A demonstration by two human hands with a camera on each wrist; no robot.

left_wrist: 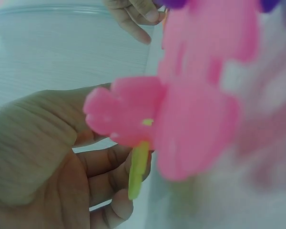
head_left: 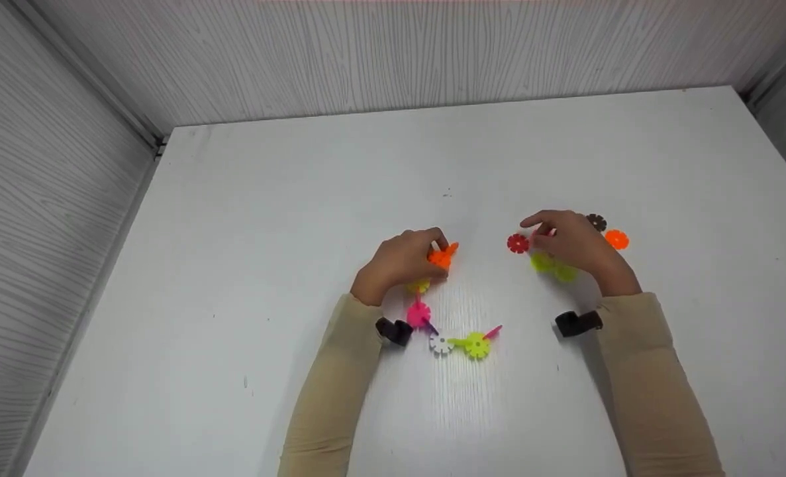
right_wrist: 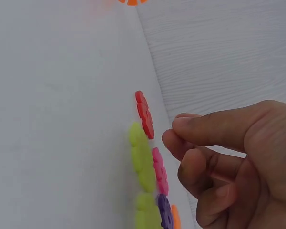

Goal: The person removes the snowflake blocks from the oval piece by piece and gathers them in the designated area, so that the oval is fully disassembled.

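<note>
My left hand (head_left: pixel 402 258) pinches an orange notched plastic disc (head_left: pixel 440 258) at the upper end of a chain of interlocking discs. Below it the chain runs through a yellow disc (head_left: pixel 419 286), a pink disc (head_left: pixel 418 315), a white disc (head_left: pixel 441 344) and a lime disc (head_left: pixel 477 346), ending in a pink piece (head_left: pixel 493 332). Over a group of loose discs hovers my right hand (head_left: pixel 571 242), fingers loosely bent, nothing seen between them. Nearest its fingertips are a red disc (right_wrist: pixel 144 114), a pink disc (right_wrist: pixel 159 171) and a lime disc (right_wrist: pixel 142 157).
Beyond the right hand lie a dark brown disc (head_left: pixel 596 222) and a loose orange disc (head_left: pixel 617 239). A purple disc (right_wrist: pixel 165 211) shows in the right wrist view. The white table (head_left: pixel 267 199) meets a wood-grain panel (head_left: pixel 379 53) at the back. Each wrist wears a black strap.
</note>
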